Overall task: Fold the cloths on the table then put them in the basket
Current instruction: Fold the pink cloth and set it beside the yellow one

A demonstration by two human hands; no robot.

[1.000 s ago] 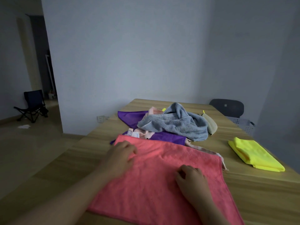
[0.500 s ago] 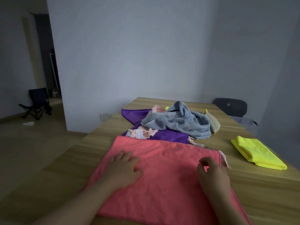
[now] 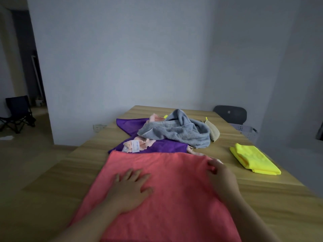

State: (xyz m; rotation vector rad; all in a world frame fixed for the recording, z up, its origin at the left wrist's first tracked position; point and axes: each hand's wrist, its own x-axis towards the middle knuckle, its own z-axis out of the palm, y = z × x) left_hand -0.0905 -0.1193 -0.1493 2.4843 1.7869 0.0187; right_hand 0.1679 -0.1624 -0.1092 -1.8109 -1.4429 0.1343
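A coral-red cloth (image 3: 171,173) lies spread flat on the wooden table (image 3: 52,186) right in front of me. My left hand (image 3: 131,187) presses flat on its left half, fingers spread. My right hand (image 3: 221,175) sits at the cloth's far right corner, fingers curled at the edge; whether it pinches the cloth is unclear. Behind lies a heap: a grey towel (image 3: 178,131), a purple cloth (image 3: 162,145), a pale pink cloth (image 3: 139,144) with a label and a beige cloth (image 3: 214,131). A folded yellow cloth (image 3: 253,159) rests at the right. The basket (image 3: 246,131) stands beyond the table's far right edge.
A dark chair back (image 3: 230,114) rises behind the basket. A wall stands close past the table's far end, with a socket (image 3: 98,127) low on it. A folding chair (image 3: 16,116) stands on the floor in the room at far left.
My left hand slid back toward me and flattened on the cloth. My right hand moved out to the cloth's far right corner. The camera shifted slightly closer.
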